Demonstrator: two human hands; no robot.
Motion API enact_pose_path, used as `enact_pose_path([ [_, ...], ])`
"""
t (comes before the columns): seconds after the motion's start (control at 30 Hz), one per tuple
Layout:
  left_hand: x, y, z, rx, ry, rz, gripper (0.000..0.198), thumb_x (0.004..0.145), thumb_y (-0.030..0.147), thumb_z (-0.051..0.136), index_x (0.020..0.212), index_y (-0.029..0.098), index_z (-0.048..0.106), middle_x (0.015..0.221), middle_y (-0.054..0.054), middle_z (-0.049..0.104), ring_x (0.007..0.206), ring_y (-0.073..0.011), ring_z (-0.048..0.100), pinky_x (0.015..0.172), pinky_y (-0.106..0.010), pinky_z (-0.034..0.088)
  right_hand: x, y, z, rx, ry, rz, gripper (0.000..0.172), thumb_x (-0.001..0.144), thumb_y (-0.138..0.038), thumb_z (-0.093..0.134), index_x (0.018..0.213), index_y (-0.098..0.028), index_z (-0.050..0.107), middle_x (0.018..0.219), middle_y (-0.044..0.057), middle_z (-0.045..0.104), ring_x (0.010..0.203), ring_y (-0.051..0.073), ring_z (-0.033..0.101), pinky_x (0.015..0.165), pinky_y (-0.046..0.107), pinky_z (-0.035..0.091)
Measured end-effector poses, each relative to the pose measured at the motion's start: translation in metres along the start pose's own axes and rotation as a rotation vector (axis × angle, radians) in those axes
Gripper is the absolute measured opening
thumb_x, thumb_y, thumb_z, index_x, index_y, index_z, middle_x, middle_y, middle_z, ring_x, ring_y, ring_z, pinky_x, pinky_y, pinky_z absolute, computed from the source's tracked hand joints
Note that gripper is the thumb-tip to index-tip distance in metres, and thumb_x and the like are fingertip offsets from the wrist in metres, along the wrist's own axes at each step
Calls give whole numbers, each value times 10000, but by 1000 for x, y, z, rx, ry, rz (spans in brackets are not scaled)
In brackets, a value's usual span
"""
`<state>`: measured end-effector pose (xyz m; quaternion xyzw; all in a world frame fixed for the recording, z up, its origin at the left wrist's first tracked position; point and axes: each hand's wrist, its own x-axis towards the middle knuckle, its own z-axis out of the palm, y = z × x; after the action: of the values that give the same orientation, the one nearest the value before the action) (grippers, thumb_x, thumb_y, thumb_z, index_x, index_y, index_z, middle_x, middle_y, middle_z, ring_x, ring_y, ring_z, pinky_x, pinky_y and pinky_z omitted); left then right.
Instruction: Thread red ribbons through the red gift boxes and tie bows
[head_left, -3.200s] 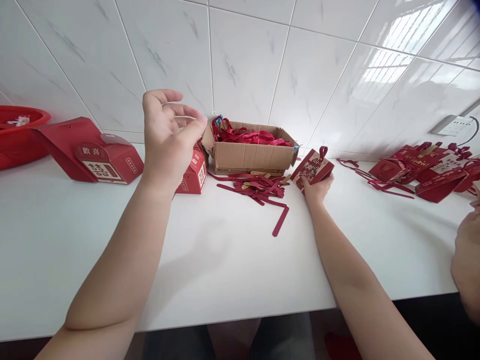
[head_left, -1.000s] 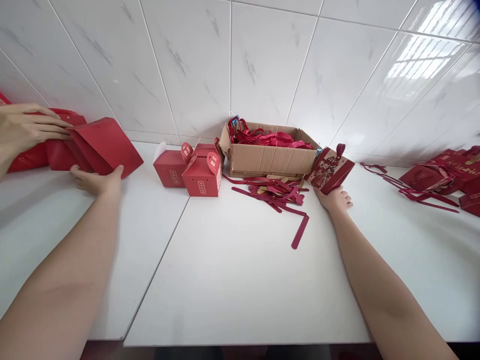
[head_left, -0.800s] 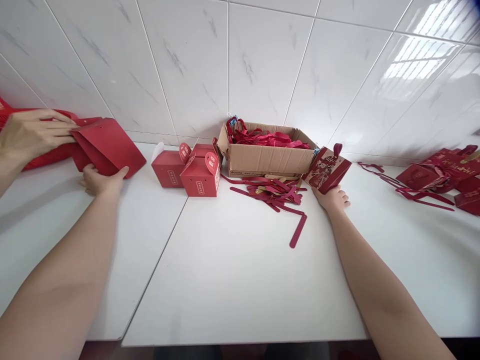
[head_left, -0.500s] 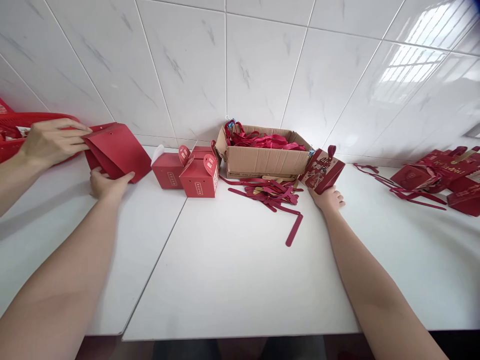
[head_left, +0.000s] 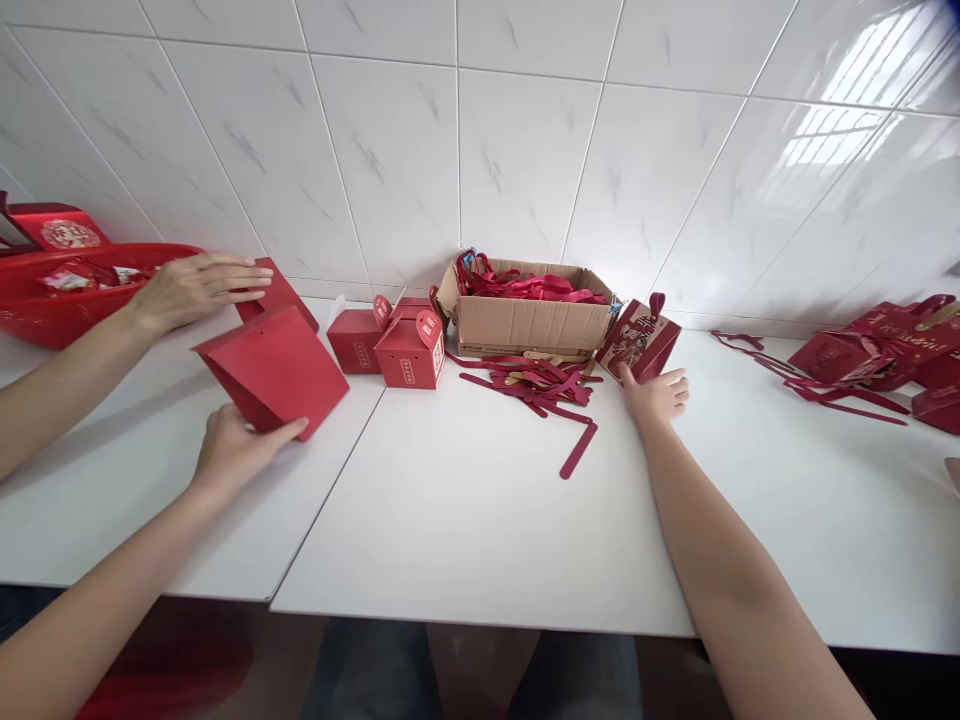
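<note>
My left hand [head_left: 236,448] grips a plain red gift box [head_left: 281,365] by its lower edge, thumb over the near corner. The box is tilted, with its folded top to the left. On the right, my right hand [head_left: 658,396] lies open beside a printed red gift box [head_left: 637,340] with a ribbon handle. Its fingers stretch to the right, and the thumb is at the box's lower edge. Two small red gift boxes [head_left: 409,350] with rounded tabs stand between my hands. A pile of dark red strips [head_left: 544,385] lies between them and the printed box.
A co-worker's hand [head_left: 199,288] rests on another red box [head_left: 268,285] at the left, in front of a red basket [head_left: 90,300] of packets. An open cardboard box [head_left: 525,325] of red ribbons stands against the tiled wall. More red boxes [head_left: 862,345] sit far right.
My left hand has drawn the plain red box nearer and to the right, away from the co-worker's hand, which now touches another red box. My right hand's fingers have straightened beside the printed box.
</note>
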<state>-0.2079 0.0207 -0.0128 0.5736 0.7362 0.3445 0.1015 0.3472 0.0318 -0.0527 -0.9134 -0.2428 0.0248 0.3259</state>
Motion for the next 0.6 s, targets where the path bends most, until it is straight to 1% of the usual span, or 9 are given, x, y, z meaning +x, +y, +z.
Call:
enact_pose_path([
  [0.07,-28,7,-14,-62,-40,-11,431,571,567,723,813,255,549,856,-69,651,754,-324,645,650,-460,506,-2,-6,-9,47,68,4,1036,818,-718,359,1499,-25,-1,1565,266,104,1449,368,134,1143,523,206],
  [0.13,-51,20,-26,-133,18,2,439,562,580,729,838,294,543,833,-50,651,735,-323,644,656,-475,516,-4,-16,-24,122,153,-37,936,871,-682,259,1500,-44,-15,1572,249,53,1457,359,109,1145,523,200],
  [0.17,-59,28,-29,-193,32,15,475,511,565,759,848,307,546,810,-35,652,709,-319,643,638,-472,525,-7,-23,-33,172,194,-77,899,884,-663,252,1501,-60,-4,1572,242,49,1457,358,113,1146,520,201],
  [0.23,-72,49,-29,-320,-134,148,459,541,510,780,901,331,558,865,-7,663,741,-287,653,676,-437,554,-14,-39,-55,246,222,-134,816,906,-607,260,1499,-91,39,1569,233,48,1458,358,113,1131,519,236],
  [0.3,-82,71,-14,-386,-304,276,470,564,443,800,951,327,561,882,7,669,786,-273,666,717,-423,567,-26,-55,-74,293,234,-199,731,925,-522,268,1496,-114,64,1562,222,59,1464,336,116,1125,495,260],
  [0.4,-95,99,29,-362,-482,445,590,574,445,808,1093,344,547,1005,-36,655,816,-265,652,765,-443,558,-48,-73,-93,256,238,-363,663,927,-466,272,1489,-145,130,1539,213,87,1442,339,177,1093,498,303],
  [0.5,-98,118,71,-273,-675,491,696,572,520,790,1194,324,546,1043,-95,641,822,-297,646,692,-471,545,-64,-80,-99,210,142,-470,642,888,-432,374,1458,-169,237,1530,198,100,1399,353,255,1049,506,348],
  [0.53,-93,122,77,-246,-697,509,743,573,538,788,1234,313,534,1080,-111,632,856,-308,645,697,-472,543,-65,-81,-99,208,100,-476,645,870,-424,413,1446,-173,267,1533,190,102,1390,353,269,1046,500,354],
  [0.6,-73,130,77,-185,-753,621,877,548,556,805,1325,314,478,1210,-133,579,1005,-332,619,764,-458,541,-64,-81,-98,227,41,-458,647,843,-409,471,1424,-169,316,1541,177,120,1382,351,279,1056,477,354],
])
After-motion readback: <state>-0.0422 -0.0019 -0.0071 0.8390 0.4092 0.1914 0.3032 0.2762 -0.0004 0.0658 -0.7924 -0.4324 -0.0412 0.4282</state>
